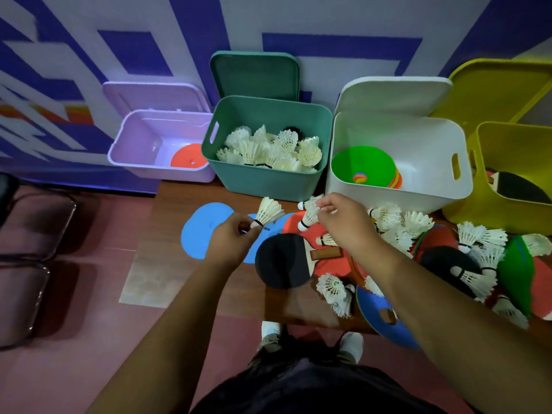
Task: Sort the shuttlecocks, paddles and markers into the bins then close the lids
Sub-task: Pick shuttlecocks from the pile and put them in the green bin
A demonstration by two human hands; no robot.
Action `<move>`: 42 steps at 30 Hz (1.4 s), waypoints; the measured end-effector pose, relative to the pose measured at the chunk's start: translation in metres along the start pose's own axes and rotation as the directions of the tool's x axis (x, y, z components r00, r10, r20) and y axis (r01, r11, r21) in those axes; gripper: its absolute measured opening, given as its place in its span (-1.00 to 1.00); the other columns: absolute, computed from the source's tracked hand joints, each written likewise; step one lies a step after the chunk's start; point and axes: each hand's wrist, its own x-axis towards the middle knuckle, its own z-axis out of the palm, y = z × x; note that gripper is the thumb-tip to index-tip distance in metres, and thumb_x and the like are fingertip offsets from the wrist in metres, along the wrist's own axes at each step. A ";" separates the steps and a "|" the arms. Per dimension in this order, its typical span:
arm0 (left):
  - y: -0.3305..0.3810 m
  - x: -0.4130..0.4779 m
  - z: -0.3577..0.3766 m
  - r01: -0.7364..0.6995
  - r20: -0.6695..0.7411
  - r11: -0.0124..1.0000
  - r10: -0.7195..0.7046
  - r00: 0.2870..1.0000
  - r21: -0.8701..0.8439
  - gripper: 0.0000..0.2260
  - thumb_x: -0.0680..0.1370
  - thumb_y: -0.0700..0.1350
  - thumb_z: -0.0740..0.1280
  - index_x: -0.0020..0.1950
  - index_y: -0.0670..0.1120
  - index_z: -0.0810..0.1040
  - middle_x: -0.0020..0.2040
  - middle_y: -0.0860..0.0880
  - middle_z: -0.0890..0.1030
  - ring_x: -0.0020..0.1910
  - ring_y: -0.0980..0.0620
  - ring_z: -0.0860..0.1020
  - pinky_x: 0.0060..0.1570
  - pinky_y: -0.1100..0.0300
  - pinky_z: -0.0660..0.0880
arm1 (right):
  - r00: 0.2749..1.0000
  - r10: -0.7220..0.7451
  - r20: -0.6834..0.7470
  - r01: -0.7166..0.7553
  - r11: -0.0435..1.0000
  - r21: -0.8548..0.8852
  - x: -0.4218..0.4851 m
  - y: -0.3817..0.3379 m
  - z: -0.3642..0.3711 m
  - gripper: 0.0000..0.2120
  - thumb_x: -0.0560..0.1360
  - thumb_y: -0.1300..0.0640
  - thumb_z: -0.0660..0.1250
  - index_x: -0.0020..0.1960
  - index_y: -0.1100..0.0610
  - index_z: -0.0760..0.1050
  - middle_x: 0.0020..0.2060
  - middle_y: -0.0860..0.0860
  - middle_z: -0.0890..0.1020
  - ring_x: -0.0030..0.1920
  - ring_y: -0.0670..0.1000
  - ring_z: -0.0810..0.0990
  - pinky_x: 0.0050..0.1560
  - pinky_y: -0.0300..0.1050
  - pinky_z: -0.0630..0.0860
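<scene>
Fingers point(245, 228) pinch two featherlight shuttlecocks point(268, 210): left hand point(231, 243) at the firm cork, right hand point(343, 224) on fragile feathers; green bin point(265, 180) at twelve o'clock.

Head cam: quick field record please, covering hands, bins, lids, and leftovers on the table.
left hand: pinches a shuttlecock by its cork
right hand: pinches a second shuttlecock by its feathers
green bin: shuttlecock pile
white bin: stacked markers
purple bin: one orange marker
yellow bin: dark paddle
lids: all four open
table: black paddle, blue markers, loose shuttlecocks
</scene>
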 end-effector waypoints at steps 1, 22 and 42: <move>0.007 0.005 -0.010 -0.008 -0.028 1.000 0.007 1.000 -0.009 -0.83 0.60 0.10 0.44 0.05 0.03 0.59 -0.07 0.11 0.69 -0.13 0.17 0.64 -0.19 0.13 0.51 | 1.000 -0.018 -0.024 0.019 1.000 0.022 0.004 -0.009 -0.003 -0.80 0.59 0.20 0.34 0.15 0.04 0.67 -0.01 -0.06 0.67 -0.11 -0.08 0.64 -0.25 -0.43 0.45; 0.056 0.114 -0.093 -0.007 -0.129 0.990 -0.012 0.992 -0.143 -0.64 0.53 -0.04 0.24 0.28 -0.07 0.60 0.07 -0.05 0.71 -0.02 -0.06 0.67 -0.17 0.14 0.55 | 0.964 0.024 -0.266 -0.017 0.999 0.028 0.094 -0.088 -0.013 -0.62 0.58 0.14 0.39 0.40 0.09 0.58 0.36 0.02 0.62 0.31 0.04 0.58 0.18 -0.24 0.37; 0.025 0.033 0.061 -0.146 0.332 0.989 0.149 0.931 -0.032 -0.85 0.60 -0.11 0.36 0.16 0.02 0.63 -0.03 0.02 0.70 -0.09 0.00 0.67 -0.12 0.14 0.57 | 0.985 0.172 -0.002 -0.172 0.985 -0.003 -0.034 0.036 0.003 -0.84 0.60 0.15 0.40 0.02 -0.11 0.66 -0.06 -0.19 0.66 -0.01 -0.09 0.65 0.04 -0.14 0.57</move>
